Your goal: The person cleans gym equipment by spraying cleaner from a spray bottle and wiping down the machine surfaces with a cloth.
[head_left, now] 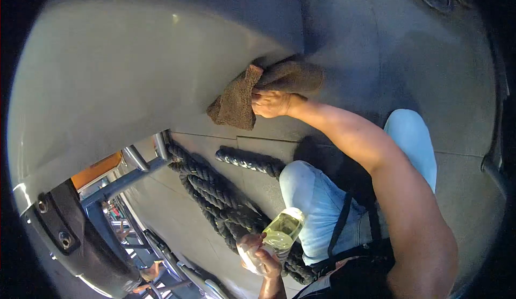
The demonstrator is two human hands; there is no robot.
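My right hand [270,104] is closed on a bunched brown cloth [234,102]. The cloth lies against the lower edge of a large, smooth grey panel [123,68], near where it meets the dark floor. Part of the cloth spreads out beyond my knuckles. Lower down, my left hand [262,258] grips a clear bottle [284,229] with yellow-green liquid in it. The bottle is tilted, and my fingers wrap around its narrower end, so its top is hard to make out. It is held above a thick black rope, close to my knee.
The heavy black rope [209,191] lies in a bundle on the tiled floor [344,35], with one loose end [250,162] beside it. A black bolted machine part [80,240] and a metal frame [126,183] stand at lower left. My bent legs in light jeans [317,202] are at right.
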